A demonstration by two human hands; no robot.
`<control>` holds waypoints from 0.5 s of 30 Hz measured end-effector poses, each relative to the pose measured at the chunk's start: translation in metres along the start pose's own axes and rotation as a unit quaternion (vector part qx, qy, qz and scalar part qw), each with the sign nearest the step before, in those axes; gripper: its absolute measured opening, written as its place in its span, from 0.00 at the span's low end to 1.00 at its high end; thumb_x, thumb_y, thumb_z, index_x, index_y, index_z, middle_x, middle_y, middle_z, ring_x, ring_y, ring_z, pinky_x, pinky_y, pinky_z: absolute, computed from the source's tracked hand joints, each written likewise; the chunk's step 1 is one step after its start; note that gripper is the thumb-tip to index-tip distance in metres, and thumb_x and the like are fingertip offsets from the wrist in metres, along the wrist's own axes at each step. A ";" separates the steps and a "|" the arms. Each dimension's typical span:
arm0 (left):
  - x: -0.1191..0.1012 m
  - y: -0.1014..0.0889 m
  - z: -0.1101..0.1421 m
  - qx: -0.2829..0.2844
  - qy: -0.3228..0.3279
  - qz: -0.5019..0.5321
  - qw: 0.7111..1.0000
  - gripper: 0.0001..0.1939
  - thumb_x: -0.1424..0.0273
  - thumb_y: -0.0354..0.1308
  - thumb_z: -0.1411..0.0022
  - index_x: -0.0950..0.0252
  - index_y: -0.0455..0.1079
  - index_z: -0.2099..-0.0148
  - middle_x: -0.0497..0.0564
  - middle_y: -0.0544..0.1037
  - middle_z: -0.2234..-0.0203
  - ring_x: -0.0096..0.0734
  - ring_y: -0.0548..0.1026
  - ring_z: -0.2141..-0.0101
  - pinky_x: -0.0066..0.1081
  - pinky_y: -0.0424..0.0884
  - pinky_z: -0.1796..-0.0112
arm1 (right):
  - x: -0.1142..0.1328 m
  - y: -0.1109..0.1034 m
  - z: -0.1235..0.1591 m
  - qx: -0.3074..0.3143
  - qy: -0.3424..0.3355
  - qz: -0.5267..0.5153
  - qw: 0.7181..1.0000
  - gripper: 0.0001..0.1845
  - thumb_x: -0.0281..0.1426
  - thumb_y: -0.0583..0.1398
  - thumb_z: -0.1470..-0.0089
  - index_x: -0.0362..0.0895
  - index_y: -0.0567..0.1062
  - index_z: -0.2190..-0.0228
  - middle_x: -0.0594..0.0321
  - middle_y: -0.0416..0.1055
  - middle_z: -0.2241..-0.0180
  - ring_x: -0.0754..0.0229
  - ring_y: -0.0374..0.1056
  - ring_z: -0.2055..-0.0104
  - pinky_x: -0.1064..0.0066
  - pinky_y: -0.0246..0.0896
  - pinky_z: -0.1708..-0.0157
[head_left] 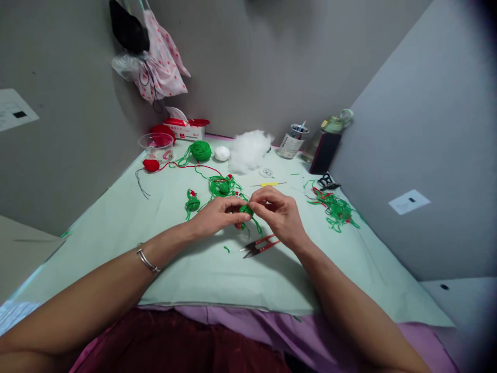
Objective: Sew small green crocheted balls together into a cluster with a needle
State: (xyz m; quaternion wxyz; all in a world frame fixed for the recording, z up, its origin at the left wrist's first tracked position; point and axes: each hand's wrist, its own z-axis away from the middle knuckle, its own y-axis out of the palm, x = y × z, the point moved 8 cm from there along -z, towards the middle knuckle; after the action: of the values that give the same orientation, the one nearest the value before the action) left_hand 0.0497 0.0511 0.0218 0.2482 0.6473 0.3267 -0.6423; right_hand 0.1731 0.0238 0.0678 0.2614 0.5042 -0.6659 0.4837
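Between my hands is a small green crocheted piece (246, 210) with yarn ends hanging below it. My left hand (219, 213) grips it from the left with thumb and fingers. My right hand (277, 212) is pinched at its right edge; what exactly those fingertips hold is too small to tell. Just beneath lie red-handled thread snips (258, 246), partly behind my right hand. A yellow-handled crochet hook (269, 184) rests beyond my hands. To the left sits a similar green crocheted piece (192, 203) with red and white at its top. Tangled green yarn (222, 186) lies just behind my left hand.
Along the back stand a clear plastic tub (157, 148), a green yarn ball (201, 151), a white yarn ball (222, 153), white stuffing (250, 150), a can of pens (292, 142) and a phone (325, 153). Yarn scraps (337, 210) lie at right. Grey walls enclose the table.
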 end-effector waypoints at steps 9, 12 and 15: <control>-0.001 -0.002 0.001 0.002 0.013 -0.018 1.000 0.10 0.64 0.64 0.41 0.64 0.78 0.59 0.49 0.75 0.71 0.30 0.73 0.71 0.34 0.68 0.65 | 0.002 0.002 -0.001 0.002 -0.015 0.012 1.000 0.07 0.32 0.64 0.43 0.45 0.77 0.73 0.59 0.72 0.68 0.61 0.65 0.66 0.69 0.57 0.72; 0.004 -0.002 0.000 0.017 -0.018 0.040 0.999 0.12 0.63 0.64 0.40 0.64 0.77 0.56 0.49 0.78 0.71 0.30 0.75 0.70 0.34 0.69 0.62 | -0.002 0.003 -0.003 0.008 0.000 -0.016 1.000 0.07 0.32 0.65 0.44 0.45 0.77 0.73 0.60 0.72 0.68 0.61 0.64 0.67 0.69 0.57 0.72; 0.009 0.003 -0.001 0.019 -0.023 0.082 0.996 0.13 0.65 0.66 0.41 0.64 0.78 0.55 0.50 0.79 0.65 0.28 0.76 0.71 0.35 0.70 0.62 | 0.000 0.000 -0.005 -0.006 0.004 -0.039 0.999 0.08 0.33 0.66 0.45 0.45 0.77 0.74 0.59 0.72 0.67 0.60 0.66 0.65 0.68 0.58 0.71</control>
State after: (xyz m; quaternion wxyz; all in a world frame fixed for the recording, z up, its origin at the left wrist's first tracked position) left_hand 0.0522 0.0502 0.0127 0.2954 0.6615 0.2539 -0.6409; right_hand 0.1723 0.0280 0.0700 0.2855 0.5263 -0.6479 0.4709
